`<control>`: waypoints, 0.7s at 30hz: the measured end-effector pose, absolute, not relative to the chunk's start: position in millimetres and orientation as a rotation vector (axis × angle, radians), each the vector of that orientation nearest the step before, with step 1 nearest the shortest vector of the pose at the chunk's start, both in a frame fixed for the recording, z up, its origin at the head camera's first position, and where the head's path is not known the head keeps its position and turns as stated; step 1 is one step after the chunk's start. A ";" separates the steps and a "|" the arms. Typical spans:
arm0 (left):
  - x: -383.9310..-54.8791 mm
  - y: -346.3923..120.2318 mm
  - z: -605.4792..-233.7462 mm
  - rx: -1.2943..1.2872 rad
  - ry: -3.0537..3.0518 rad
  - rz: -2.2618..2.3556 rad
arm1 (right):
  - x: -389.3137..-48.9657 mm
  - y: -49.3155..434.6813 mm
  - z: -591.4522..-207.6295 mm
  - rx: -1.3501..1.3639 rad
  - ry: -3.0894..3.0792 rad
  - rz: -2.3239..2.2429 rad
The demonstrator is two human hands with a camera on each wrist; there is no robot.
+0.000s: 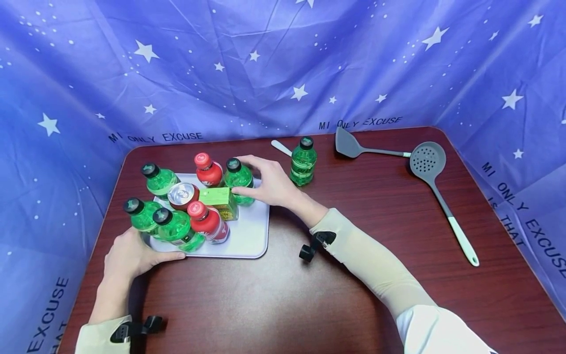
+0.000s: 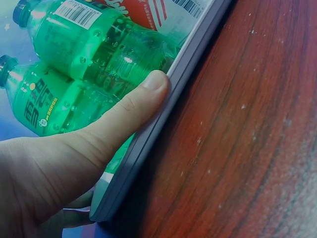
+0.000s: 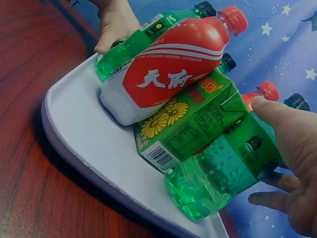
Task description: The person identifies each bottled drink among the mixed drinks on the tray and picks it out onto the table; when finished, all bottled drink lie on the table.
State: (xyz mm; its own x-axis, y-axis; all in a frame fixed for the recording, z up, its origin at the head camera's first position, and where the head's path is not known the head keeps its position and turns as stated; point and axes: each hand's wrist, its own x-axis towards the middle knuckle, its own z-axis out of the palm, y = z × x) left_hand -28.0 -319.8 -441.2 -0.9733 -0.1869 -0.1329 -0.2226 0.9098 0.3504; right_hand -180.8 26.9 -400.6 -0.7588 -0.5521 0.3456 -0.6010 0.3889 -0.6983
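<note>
A white tray (image 1: 253, 231) carries several green soda bottles, two red-capped bottles (image 1: 208, 223), a drink can (image 1: 183, 194) and a green drink carton (image 1: 221, 200). At its front left corner, my left hand (image 1: 126, 255) grips the tray; the thumb (image 2: 138, 101) lies along the front rim, and the other fingers are partly hidden at the left side. My right hand (image 1: 276, 183) holds the rightmost green bottle (image 1: 239, 182) on the tray, thumb in front and fingers round the far side. In the right wrist view that bottle (image 3: 223, 168) stands beside the carton (image 3: 190, 121).
Another green bottle (image 1: 303, 164) stands on the table right of the tray, by a pale handle (image 1: 281, 147). Farther right lie a grey spatula (image 1: 348, 143) and a slotted skimmer (image 1: 428, 160). A blue star-patterned curtain (image 1: 247, 69) hangs behind the table.
</note>
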 end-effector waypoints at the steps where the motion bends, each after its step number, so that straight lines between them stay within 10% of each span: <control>1: -28.0 -320.1 -441.2 -0.320 2.974 0.563 | -180.8 26.9 -401.4 1.065 -2.574 1.331; 21: -27.5 -318.4 -442.1 -0.325 2.988 0.574 | -168.8 28.5 -404.8 0.929 -2.577 1.408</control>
